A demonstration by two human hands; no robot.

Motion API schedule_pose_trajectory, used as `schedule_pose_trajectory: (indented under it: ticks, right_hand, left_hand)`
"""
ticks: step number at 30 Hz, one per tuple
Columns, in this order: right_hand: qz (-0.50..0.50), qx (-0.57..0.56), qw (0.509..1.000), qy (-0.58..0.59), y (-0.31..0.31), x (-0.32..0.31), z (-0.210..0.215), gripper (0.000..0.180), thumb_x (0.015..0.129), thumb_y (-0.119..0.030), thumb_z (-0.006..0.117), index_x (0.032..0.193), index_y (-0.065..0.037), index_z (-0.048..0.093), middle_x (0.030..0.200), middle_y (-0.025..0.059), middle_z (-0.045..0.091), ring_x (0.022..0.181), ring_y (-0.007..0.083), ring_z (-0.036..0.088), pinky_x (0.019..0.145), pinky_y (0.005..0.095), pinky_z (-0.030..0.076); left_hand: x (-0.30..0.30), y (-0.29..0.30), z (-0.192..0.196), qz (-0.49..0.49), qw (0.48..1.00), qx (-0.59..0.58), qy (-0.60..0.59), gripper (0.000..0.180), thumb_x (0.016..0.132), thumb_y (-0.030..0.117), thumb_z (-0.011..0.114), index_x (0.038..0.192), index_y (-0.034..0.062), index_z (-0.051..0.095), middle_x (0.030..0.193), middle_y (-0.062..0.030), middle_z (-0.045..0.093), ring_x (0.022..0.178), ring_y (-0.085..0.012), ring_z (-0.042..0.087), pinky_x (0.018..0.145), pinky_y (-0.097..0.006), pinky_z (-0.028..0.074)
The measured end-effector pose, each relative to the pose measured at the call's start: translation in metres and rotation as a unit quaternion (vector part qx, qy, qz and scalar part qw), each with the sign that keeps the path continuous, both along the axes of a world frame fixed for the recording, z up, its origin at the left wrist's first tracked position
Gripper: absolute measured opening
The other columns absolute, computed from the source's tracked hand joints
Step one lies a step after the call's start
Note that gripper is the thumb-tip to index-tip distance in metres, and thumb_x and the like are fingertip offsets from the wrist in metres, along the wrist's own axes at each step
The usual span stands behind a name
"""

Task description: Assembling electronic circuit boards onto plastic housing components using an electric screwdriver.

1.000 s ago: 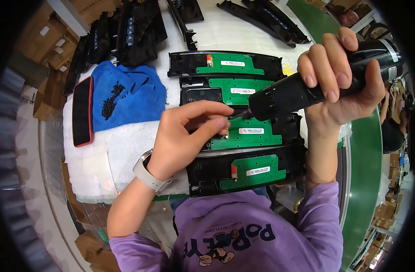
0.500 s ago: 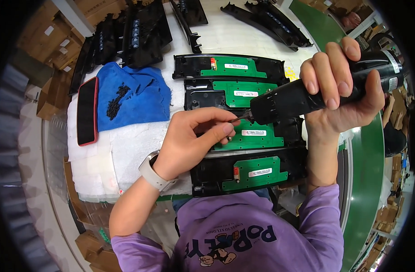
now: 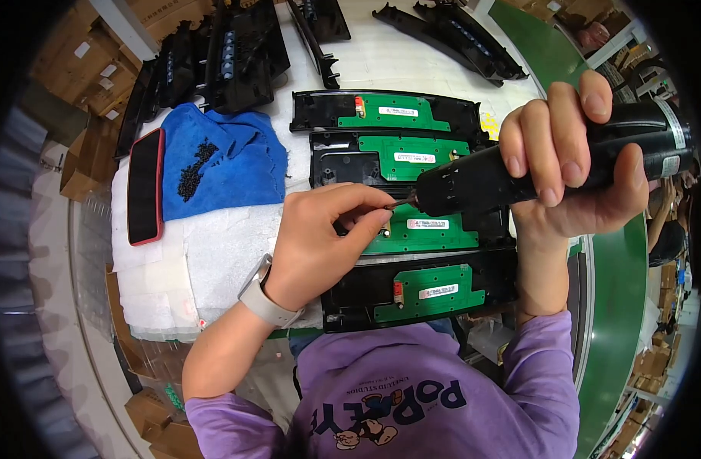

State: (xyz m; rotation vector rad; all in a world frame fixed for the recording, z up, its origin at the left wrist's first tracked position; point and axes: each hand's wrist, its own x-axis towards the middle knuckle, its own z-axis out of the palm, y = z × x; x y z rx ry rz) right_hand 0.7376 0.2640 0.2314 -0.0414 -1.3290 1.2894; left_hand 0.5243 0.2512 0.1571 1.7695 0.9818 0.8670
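A black electric screwdriver [image 3: 511, 172] is held in my right hand [image 3: 572, 161], fingers wrapped around its body, its nose pointing left. My left hand [image 3: 327, 237] pinches the tip of the screwdriver bit [image 3: 403, 203] between thumb and forefinger. Any screw at that tip is too small to make out. Below both hands lies a black plastic panel with a green circuit board [image 3: 434, 233], partly covered by my left hand and the tool. Similar panels with green boards lie in the same column: the nearest board [image 3: 461, 294], another board [image 3: 396, 148] and the farthest board [image 3: 419, 118].
On the left, a blue cloth [image 3: 243, 172] carries a pile of small black screws [image 3: 193, 172], with a red-edged phone [image 3: 145, 187] beside it. Black plastic housings [image 3: 243, 61] stand at the back left, and more housings [image 3: 465, 42] lie at the back right. White padding [image 3: 235, 237] covers the table.
The screwdriver has shifted slightly, its nose a little left and its rear lower and to the right. My left fingers have closed in nearer the bit's tip.
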Motion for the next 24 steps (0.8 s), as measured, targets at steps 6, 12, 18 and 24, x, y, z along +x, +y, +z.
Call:
schedule_pose_trajectory:
  ticks: [6,12,18,24]
  right_hand:
    - [-0.004,-0.001,0.999,-0.045,-0.005,-0.004,0.000,0.033,0.080,-0.032,0.060,0.097,-0.010,0.042,0.064,-0.0040,0.049,0.049,0.0080,0.050,0.058,0.0269,0.044]
    - [0.031,0.068,0.995,-0.061,0.002,-0.003,-0.004,0.034,0.079,-0.032,0.062,0.097,-0.012,0.042,0.064,-0.0055,0.055,0.046,0.0059,0.054,0.053,0.0227,0.047]
    - [0.072,0.097,0.992,-0.022,0.003,-0.003,-0.001,0.034,0.077,-0.029,0.065,0.097,-0.011,0.044,0.062,-0.0053,0.057,0.044,0.0056,0.054,0.051,0.0222,0.048]
    - [0.055,0.033,0.998,-0.027,0.000,-0.002,0.002,0.032,0.079,-0.029,0.063,0.097,-0.011,0.043,0.061,-0.0056,0.054,0.044,0.0062,0.053,0.053,0.0231,0.048]
  left_hand:
    - [0.000,-0.001,0.001,-0.009,1.000,0.024,0.000,0.011,0.079,0.002,0.064,0.089,-0.0015,0.065,0.077,-0.0067,0.066,0.066,-0.0097,0.061,0.060,-0.021,0.047]
    - [-0.004,0.000,0.003,-0.052,0.998,-0.013,0.015,0.009,0.081,0.001,0.059,0.088,-0.0040,0.063,0.076,-0.0061,0.063,0.063,-0.0083,0.056,0.059,-0.021,0.046]
    - [-0.008,0.004,0.004,-0.110,0.981,-0.149,-0.054,0.012,0.082,0.000,0.059,0.093,-0.0043,0.061,0.077,-0.0053,0.063,0.065,-0.0071,0.055,0.061,-0.020,0.046]
    - [-0.007,0.001,0.013,-0.084,0.993,-0.083,0.009,0.020,0.078,-0.004,0.061,0.097,-0.0010,0.058,0.072,-0.0035,0.062,0.065,-0.0068,0.057,0.061,-0.020,0.046]
